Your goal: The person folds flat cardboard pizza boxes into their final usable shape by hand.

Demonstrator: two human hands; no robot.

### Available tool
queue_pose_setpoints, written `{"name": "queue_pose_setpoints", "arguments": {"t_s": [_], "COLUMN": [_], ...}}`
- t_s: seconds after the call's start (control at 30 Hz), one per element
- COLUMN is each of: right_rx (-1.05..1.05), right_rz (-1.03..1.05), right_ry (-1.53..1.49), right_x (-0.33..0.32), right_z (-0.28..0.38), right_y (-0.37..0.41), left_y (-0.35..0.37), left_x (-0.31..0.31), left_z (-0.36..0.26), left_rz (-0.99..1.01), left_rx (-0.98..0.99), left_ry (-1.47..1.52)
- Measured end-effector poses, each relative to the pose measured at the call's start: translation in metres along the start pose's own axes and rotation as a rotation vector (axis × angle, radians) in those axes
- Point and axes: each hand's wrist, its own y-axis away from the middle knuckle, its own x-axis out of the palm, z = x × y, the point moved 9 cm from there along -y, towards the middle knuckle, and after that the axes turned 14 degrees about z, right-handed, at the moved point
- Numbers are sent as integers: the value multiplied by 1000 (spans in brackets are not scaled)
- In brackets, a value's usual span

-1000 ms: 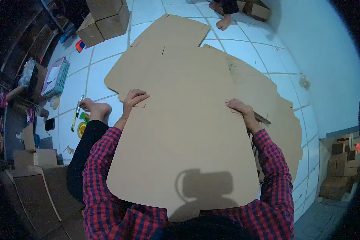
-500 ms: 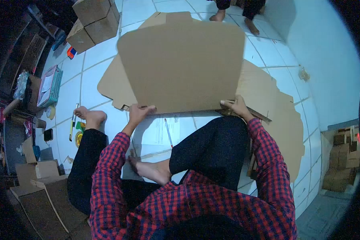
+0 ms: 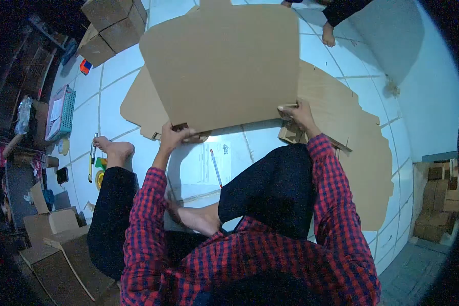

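Note:
A large brown cardboard sheet [image 3: 224,66] with rounded far corners is raised and tilted in front of me. My left hand [image 3: 174,136] grips its near left corner, fingers closed on the edge. At the near right corner, my right hand [image 3: 300,113] pinches the sheet between thumb and fingers. Other flat cardboard pieces [image 3: 341,117] lie beneath it on the floor and spread to the right. Below its near edge, a printed paper [image 3: 201,168] rests on the tiles with a pen [image 3: 215,168] across it.
Cardboard boxes [image 3: 115,30] stand at the far left, and an opened box [image 3: 56,255] sits near left. A teal basket [image 3: 61,115], a phone [image 3: 62,175] and a cutter [image 3: 92,158] are on the left. Another person's foot [image 3: 328,34] is at the far right, near the wall.
The sheet has been lifted, and its near edge now tilts up to the right. My right hand has risen with its corner. The other person's feet have shifted.

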Motion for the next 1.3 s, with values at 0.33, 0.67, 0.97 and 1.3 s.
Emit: {"name": "queue_pose_setpoints", "arguments": {"t_s": [0.33,0.67,0.97,1.3], "right_rx": [-368,-391,-503,-797], "right_rz": [-102,-304,-350,-328], "right_ry": [508,-762,-703,-589], "right_x": [68,65,5,-45], "right_z": [35,2,35,183], "right_y": [148,251,252,272], "left_y": [95,122,23,-39], "left_x": [166,270,66,-76], "left_z": [-224,-261,-236,-336], "left_rz": [246,686,72,-63], "left_rx": [710,653,253,451], "left_ry": [-761,18,-124,-286]}}
